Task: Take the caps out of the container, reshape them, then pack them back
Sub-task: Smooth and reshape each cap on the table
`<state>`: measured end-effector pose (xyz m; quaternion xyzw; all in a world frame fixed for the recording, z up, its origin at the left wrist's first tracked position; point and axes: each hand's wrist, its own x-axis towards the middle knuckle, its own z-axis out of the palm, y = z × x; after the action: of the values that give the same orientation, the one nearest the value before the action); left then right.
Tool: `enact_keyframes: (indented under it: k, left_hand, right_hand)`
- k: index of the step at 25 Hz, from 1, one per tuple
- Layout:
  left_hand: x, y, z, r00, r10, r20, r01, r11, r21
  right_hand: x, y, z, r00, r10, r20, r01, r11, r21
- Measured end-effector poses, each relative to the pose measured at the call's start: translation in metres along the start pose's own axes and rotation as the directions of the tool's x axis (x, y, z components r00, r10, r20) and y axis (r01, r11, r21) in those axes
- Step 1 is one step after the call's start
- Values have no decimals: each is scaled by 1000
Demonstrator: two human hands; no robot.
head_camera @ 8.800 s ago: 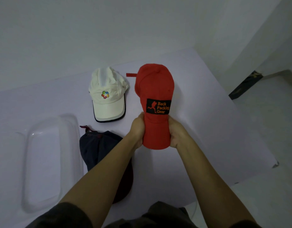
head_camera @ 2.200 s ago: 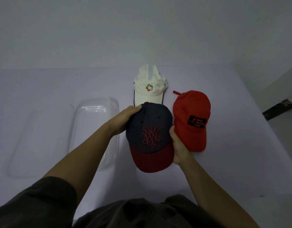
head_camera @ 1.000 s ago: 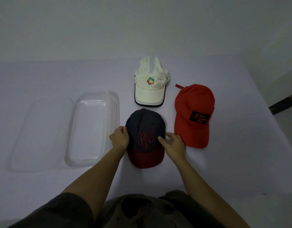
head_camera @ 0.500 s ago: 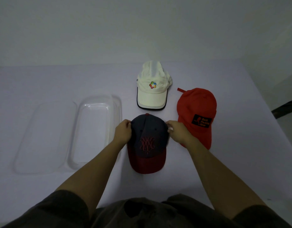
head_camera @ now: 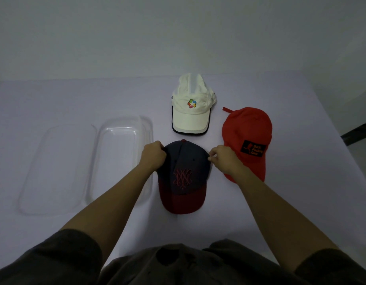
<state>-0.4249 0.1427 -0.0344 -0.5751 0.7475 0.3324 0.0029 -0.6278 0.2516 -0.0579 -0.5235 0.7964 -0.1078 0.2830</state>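
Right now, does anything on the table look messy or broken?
Nothing looks broken or spilled. Only the red cap sits a bit crooked, its back strap poking out sideways, while the white cap lies straight. The left hand and right hand pinch the navy cap's sides.

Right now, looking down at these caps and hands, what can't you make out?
Head view, the only one:
Left hand fingertips: curled out of sight under the hand at the navy cap.
Red cap: near-left edge covered by the right hand and wrist.
Clear container: near corner behind the left forearm.
Dark object at the right edge: cut off by the frame.
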Motion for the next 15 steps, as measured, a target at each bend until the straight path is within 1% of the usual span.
enact_keyframes:
  k: [2, 5, 7, 9, 12, 15]
  left_hand:
    - [1, 1, -4, 1000, 26, -15, -26, 1000, 5]
    - [9, 12, -20, 987, 119, -106, -119, 993, 6]
    - [21, 21, -32, 976, 166, -144, -168, 986, -6]
    - [36, 32, -42, 969, 197, -146, -199, 980, -1]
    - [63, 44, -50, 963, 241, -120, -239, 970, 36]
    - [97, 54, -53, 956, 287, -66, -287, 958, 11]
  right_hand:
    - [-1, -3, -2, 999, -26, -24, 27, 999, 30]
    - [6, -12, -19, 991, -62, -120, 78, 988, 134]
    - [17, -20, -33, 986, -63, -156, 94, 976, 199]
    - [32, -27, -45, 986, -57, -158, 92, 971, 223]
    - [61, -31, -54, 989, -45, -140, 69, 982, 178]
    - [94, -28, -62, 982, -32, -186, 66, 981, 182]
